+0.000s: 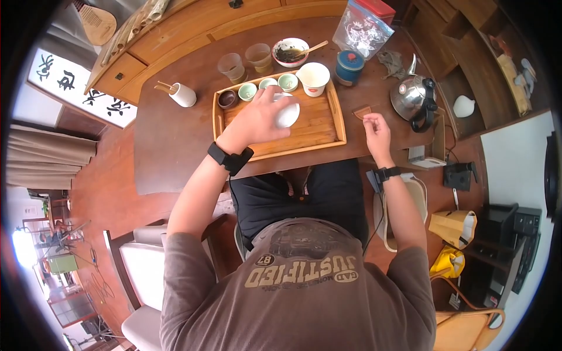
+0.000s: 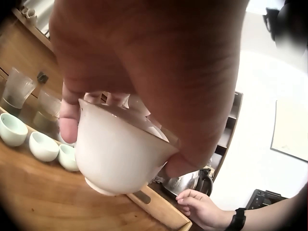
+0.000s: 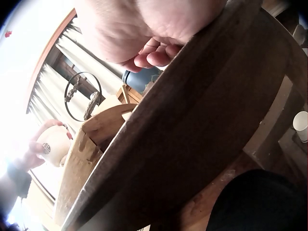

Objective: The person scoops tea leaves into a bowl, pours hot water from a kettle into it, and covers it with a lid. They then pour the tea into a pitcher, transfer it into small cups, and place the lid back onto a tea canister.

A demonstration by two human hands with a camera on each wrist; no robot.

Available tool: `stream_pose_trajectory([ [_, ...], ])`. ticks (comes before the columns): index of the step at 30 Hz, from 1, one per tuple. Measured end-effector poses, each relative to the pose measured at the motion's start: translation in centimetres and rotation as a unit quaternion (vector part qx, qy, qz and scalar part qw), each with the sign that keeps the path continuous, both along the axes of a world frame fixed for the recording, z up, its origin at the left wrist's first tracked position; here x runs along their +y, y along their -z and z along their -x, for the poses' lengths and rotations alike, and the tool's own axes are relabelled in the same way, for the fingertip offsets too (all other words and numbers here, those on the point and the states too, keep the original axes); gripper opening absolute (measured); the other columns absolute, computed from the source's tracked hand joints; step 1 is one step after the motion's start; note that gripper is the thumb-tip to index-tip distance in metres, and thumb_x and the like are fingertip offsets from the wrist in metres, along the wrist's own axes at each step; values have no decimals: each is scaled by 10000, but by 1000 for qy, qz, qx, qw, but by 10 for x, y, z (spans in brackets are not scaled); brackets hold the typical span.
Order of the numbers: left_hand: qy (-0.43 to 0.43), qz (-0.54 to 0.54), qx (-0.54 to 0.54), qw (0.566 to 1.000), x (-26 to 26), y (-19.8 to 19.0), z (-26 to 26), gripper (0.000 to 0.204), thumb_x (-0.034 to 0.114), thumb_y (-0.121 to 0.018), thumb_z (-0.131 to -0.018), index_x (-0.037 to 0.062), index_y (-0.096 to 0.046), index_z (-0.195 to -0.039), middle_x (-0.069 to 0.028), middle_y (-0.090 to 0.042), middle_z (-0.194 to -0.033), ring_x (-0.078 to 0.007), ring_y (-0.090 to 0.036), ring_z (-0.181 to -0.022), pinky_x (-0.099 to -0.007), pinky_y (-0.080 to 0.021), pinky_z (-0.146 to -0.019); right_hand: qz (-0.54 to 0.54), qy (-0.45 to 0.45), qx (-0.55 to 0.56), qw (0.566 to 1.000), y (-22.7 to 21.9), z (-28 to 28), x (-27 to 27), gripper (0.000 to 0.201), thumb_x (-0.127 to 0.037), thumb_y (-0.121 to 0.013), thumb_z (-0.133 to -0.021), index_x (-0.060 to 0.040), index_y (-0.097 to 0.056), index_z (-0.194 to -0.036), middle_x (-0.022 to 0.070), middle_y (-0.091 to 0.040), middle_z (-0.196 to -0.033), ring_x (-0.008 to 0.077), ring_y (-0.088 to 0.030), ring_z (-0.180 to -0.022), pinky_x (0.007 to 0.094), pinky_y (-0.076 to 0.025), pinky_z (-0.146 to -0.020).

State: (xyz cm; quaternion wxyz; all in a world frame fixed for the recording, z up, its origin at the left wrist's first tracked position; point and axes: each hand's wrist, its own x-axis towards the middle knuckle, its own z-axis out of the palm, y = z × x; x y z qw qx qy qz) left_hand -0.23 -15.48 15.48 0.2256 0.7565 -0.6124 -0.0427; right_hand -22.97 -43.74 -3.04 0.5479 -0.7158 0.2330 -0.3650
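My left hand (image 1: pixel 260 120) grips a white cup (image 1: pixel 288 113) by the rim above the wooden tray (image 1: pixel 316 145). In the left wrist view the cup (image 2: pixel 118 151) is tilted, with a white piece, perhaps a lid, partly visible inside its rim; thumb and fingers lie on opposite sides. My right hand (image 1: pixel 377 137), fingers loosely curled, is at the table edge beside a small brown flat piece (image 1: pixel 362 111); whether it touches that piece I cannot tell. The right wrist view shows its curled fingers (image 3: pixel 156 57) over the edge. Several pale green cups (image 1: pixel 247 91) line the tray's far side.
A white paper cup (image 1: pixel 314 78) and a dark cup (image 1: pixel 227 99) are on the tray. Behind it are two clear cups (image 1: pixel 259 57), a bowl (image 1: pixel 290 51) with a spoon, and a blue canister (image 1: pixel 349 68). A steel kettle (image 1: pixel 411 97) stands right, a white holder (image 1: pixel 183 95) left.
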Motion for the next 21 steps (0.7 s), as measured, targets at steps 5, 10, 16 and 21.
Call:
stream_pose_trajectory([
  [5,-14,-7,1,1000,0,-13,-3,676,191,-799,-764,164,-646,-1422,-207,-567,-1369,-449,-565,-1316,-506,-493,-1126,-5,0,11,1000,-3,2,0,33,-51,-678,-1045,-39,-698,-1069,-52,-656,-813,19,-501,-687,220,-427,-622],
  [10,-10,1,6,1000,-2,-20,-4,677,197,-806,-767,162,-645,-1423,-209,-567,-1378,-443,-557,-1325,-513,-481,-1137,8,0,-1,1000,0,0,-2,30,-50,-679,-1042,-38,-698,-1062,-53,-647,-797,20,-496,-677,224,-424,-609],
  [16,5,7,23,1000,-6,-30,3,681,208,-811,-768,167,-644,-1427,-224,-550,-1418,-466,-543,-1338,-522,-472,-1149,16,3,16,1000,-3,2,-1,33,-46,-678,-1038,-35,-699,-1061,-48,-658,-803,24,-503,-680,225,-430,-619],
  [21,18,-18,17,1000,-8,-28,5,671,225,-806,-771,181,-648,-1422,-235,-552,-1412,-472,-550,-1328,-521,-488,-1129,10,2,9,1000,-4,1,0,33,-50,-682,-1038,-35,-700,-1061,-46,-663,-806,26,-503,-681,226,-431,-622],
])
